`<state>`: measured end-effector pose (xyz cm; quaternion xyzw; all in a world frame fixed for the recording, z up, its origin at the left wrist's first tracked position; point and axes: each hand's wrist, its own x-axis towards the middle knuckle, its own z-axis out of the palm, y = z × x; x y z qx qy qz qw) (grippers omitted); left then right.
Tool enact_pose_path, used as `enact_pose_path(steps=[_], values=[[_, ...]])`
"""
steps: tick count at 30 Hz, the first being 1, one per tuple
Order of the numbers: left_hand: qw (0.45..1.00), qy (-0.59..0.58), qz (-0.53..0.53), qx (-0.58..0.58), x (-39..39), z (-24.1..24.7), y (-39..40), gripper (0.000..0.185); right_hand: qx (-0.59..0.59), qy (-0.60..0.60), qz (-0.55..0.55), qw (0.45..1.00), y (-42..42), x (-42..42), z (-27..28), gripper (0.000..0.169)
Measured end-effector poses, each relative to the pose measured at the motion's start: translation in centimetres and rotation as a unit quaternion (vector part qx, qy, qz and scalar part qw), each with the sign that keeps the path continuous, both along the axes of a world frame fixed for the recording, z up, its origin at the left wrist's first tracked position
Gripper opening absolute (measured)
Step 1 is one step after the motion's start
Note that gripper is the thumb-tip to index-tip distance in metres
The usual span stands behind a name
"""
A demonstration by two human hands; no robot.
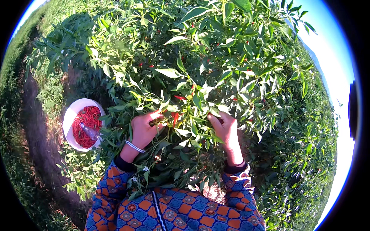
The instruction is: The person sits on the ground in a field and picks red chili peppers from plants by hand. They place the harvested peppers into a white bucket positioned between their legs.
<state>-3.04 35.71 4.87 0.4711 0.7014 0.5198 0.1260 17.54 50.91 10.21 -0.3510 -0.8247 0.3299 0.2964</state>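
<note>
Both my hands are in among the leaves of a chili pepper plant [190,127]. My left hand [144,127], with a pale bracelet at the wrist, has its thumb and fingers around stems and leaves beside red chilies; whether it grips a chili is hard to tell. Between the hands hang red chili peppers [175,118], and another red chili [180,98] points sideways just above. My right hand [225,127] has thumb and forefinger close together at the leaves to the right; leaves cover the fingertips, and what lies between them is hidden.
At the left stands a white bucket [68,127] holding many red chilies and a clear plastic bottle [90,132]. A bare dirt path [37,127] runs beyond it between rows of plants. Dense chili foliage [294,138] spreads ahead and to the right.
</note>
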Motion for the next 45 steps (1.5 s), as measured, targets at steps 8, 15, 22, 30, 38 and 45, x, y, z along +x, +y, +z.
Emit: enact_pose_path(steps=[8, 15, 22, 30, 38, 45], values=[[0.998, 0.028, 0.024, 0.047, -0.4, -2.0, 0.2, 0.036, -0.671, 0.492, 0.138, 0.537, 1.5, 1.4, -1.7, 0.017], [0.999, 0.034, -0.005, 0.018, -0.1, -0.9, 0.3, 0.031, -0.259, 0.31, -0.241, 0.882, 4.2, 1.2, -3.1, 0.016], [0.999, 0.03, -0.008, 0.009, 0.0, -0.9, -0.2, 0.026, -0.19, 0.243, -0.287, 0.907, 6.4, -0.1, -2.6, 0.048], [1.0, 0.008, 0.008, 0.017, 0.3, -0.5, -0.2, 0.022, -0.028, 0.251, -0.268, 0.93, 6.7, -0.6, -3.6, 0.018], [1.0, 0.011, -0.001, 0.009, 0.3, -0.5, -0.1, 0.023, -0.192, 0.453, -0.211, 0.845, 8.4, 0.7, -6.1, 0.025], [1.0, 0.008, 0.007, 0.021, -0.1, -1.2, 0.0, 0.022, -0.496, 0.572, 0.031, 0.652, 6.3, 0.1, -4.4, 0.02]])
